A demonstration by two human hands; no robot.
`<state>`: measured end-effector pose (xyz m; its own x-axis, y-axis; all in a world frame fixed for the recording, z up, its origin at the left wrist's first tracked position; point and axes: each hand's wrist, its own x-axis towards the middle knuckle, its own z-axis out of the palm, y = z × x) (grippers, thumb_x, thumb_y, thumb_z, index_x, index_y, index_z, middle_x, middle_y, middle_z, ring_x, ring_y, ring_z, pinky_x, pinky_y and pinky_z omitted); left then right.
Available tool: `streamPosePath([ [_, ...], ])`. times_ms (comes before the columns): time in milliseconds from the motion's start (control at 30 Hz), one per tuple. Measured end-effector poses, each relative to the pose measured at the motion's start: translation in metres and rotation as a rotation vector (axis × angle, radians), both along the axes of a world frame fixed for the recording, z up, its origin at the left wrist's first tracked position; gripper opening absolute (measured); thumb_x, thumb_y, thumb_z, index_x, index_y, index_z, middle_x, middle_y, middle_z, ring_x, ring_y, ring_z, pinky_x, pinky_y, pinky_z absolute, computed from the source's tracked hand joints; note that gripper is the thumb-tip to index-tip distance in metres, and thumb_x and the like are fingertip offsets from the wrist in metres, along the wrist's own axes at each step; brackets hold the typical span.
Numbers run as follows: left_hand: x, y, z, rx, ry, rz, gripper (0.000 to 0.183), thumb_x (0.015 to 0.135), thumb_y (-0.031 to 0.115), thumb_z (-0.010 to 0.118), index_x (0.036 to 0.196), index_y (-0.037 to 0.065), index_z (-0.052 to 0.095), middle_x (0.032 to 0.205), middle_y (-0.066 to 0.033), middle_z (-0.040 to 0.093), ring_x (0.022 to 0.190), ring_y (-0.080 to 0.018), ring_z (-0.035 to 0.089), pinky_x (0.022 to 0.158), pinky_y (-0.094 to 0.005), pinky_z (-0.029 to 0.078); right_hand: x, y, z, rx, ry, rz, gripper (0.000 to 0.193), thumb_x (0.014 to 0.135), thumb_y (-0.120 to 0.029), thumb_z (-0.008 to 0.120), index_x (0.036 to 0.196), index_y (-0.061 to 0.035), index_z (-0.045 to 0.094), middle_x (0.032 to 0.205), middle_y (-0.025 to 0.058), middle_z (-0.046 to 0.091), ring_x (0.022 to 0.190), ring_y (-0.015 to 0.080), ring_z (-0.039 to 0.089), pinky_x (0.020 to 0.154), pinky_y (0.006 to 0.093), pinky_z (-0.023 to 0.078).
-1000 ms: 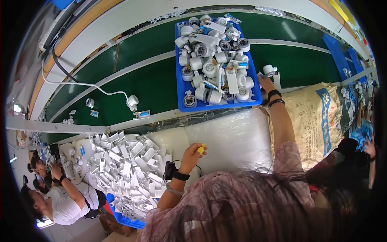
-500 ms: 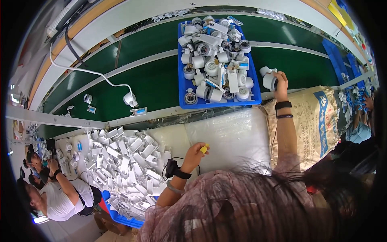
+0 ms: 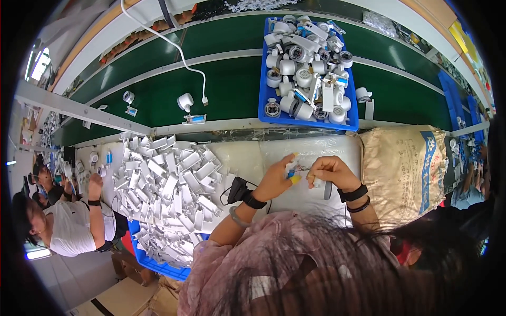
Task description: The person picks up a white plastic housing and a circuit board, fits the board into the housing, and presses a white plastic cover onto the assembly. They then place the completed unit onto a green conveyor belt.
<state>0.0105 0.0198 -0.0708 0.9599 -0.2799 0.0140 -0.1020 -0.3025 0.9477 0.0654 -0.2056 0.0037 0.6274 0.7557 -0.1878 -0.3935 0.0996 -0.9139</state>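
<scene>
While our two hands sit close together above the pale, shiny bench top [image 3: 245, 158], we have a white housing [image 3: 327, 189] with a dark grey end beneath the right hand [image 3: 337, 175], whose fingers are bent in and gripping it. Our left hand [image 3: 275, 178] faces it from the other side, with yellow covers [image 3: 294, 179] on its fingertips, beside small coloured wires [image 3: 300, 169] that show between the hands; we cannot tell whether its fingers are pinching anything. On our left wrist we wear a black strap with a black device [image 3: 238, 190]. To our left lies a broad heap of white plastic pieces [image 3: 168, 176], some of them in a blue bin [image 3: 168, 270] below. Just to our right rests a brown paper sack [image 3: 392, 174]. Beyond the bench, on the green surface [image 3: 226, 95], stands a blue crate [image 3: 311, 124] piled with round white housings [image 3: 304, 77]. One loose housing [image 3: 363, 95] lies just right of that crate, and another [image 3: 185, 101] lies left of it, near the end of a white cable [image 3: 182, 52].
</scene>
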Motion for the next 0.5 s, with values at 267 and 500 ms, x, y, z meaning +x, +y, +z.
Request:
streamPosePath([
  [267, -0.025, 0.011, 0.013, -0.493, 0.385, 0.076, 0.028, 0.090, 0.005, 0.057, 0.118, 0.002, 0.051, 0.090, -0.0040, 0.059, 0.075, -0.0099, 0.055, 0.067, -0.0254, 0.049, -0.022, 0.006, -0.003, -0.415, -0.179, 0.074, 0.008, 0.090, -0.011, 0.063, 0.092, -0.0044, 0.058, 0.075, 0.0058, 0.068, 0.071, 0.0156, 0.065, 0.072, 0.0263, 0.047],
  [500, -0.028, 0.004, 0.040, -0.570, 0.540, 0.028, 0.022, 0.098, 0.013, 0.047, 0.117, 0.004, 0.046, 0.080, -0.0025, 0.053, 0.059, -0.0092, 0.050, 0.048, -0.0264, 0.045, -0.047, 0.018, -0.019, -0.687, -1.178, -0.328, 0.012, 0.080, -0.007, 0.069, 0.090, -0.0077, 0.062, 0.064, 0.0049, 0.061, 0.058, 0.0285, 0.057, 0.063, 0.0360, 0.046],
])
